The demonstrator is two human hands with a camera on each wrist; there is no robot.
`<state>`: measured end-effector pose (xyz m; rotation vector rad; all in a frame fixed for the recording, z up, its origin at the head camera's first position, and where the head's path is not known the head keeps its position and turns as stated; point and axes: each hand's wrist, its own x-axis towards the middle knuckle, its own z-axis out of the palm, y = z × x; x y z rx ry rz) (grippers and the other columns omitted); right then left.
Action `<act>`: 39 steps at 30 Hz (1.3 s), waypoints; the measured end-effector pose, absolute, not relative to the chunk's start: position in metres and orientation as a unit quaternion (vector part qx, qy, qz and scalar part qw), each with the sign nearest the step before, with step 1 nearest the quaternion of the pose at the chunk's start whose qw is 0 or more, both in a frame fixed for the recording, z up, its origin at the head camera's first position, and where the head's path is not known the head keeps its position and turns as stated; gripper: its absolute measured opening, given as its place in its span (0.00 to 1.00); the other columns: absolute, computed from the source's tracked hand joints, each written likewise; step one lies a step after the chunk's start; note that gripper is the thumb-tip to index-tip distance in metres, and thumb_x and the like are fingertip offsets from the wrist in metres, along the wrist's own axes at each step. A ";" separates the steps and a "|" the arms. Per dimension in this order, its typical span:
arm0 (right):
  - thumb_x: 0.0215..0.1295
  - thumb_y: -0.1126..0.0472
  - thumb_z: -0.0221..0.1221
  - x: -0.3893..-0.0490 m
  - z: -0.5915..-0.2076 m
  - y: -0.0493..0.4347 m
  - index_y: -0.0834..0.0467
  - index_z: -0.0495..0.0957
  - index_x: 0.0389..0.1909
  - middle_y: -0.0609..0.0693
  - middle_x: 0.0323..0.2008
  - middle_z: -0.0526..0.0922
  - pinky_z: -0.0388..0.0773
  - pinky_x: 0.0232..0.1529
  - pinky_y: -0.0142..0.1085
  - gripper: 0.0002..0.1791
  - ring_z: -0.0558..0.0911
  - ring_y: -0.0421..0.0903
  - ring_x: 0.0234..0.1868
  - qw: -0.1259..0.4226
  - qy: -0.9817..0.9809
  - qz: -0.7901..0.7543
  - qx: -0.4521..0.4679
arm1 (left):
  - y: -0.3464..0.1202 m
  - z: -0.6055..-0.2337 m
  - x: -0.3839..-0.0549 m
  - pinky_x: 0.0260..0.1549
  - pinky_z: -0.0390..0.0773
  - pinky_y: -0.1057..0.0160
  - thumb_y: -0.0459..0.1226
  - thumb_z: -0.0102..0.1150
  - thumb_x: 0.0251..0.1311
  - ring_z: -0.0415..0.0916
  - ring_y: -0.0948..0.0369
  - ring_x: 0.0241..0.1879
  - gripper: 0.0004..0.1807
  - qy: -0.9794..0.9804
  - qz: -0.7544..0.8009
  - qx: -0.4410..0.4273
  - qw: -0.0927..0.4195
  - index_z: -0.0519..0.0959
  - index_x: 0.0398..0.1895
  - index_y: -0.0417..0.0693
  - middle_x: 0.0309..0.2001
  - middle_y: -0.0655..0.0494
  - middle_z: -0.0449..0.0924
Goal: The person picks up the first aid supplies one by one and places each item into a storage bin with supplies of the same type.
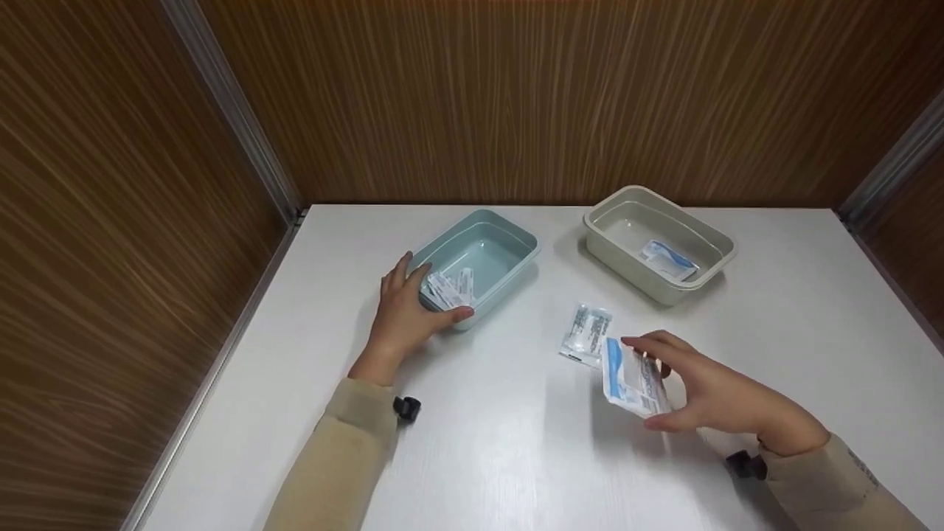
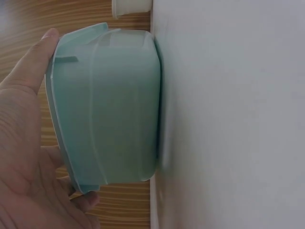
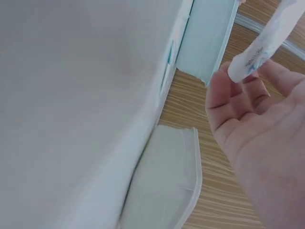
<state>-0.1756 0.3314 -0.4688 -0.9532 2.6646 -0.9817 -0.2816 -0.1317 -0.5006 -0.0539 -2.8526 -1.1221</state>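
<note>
My left hand (image 1: 405, 313) grips the near short end of a blue-green plastic bin (image 1: 509, 286), thumb on one corner and fingers on the opposite side. Several slim white printed packets (image 1: 450, 292) lie inside that end. Above the table, my right hand (image 1: 719, 391) holds a flat white-and-blue packet (image 1: 627, 376) by its edges between thumb and fingers, tilted. Just beyond it, a clear-and-white printed packet (image 1: 587, 332) lies flat on the table. In the right wrist view the held packet (image 3: 259, 55) appears edge-on; its exact contents cannot be told.
A beige bin (image 1: 627, 269) stands at the back right, with a white-and-blue packet (image 1: 670, 260) inside. The white table (image 1: 479, 442) is bordered by wood-grain panels (image 1: 472, 103) at the back and sides.
</note>
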 end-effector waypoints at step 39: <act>0.67 0.33 0.78 -0.324 -0.430 0.379 0.62 0.63 0.88 0.69 0.89 0.59 0.59 0.85 0.74 0.61 0.59 0.75 0.88 -0.025 0.945 -0.327 0.002 | -0.125 -0.504 -0.277 0.87 0.65 0.38 0.75 0.83 0.46 0.49 0.45 0.91 0.72 -0.932 -0.360 -0.026 0.042 0.63 0.91 0.55 0.94 0.53 0.45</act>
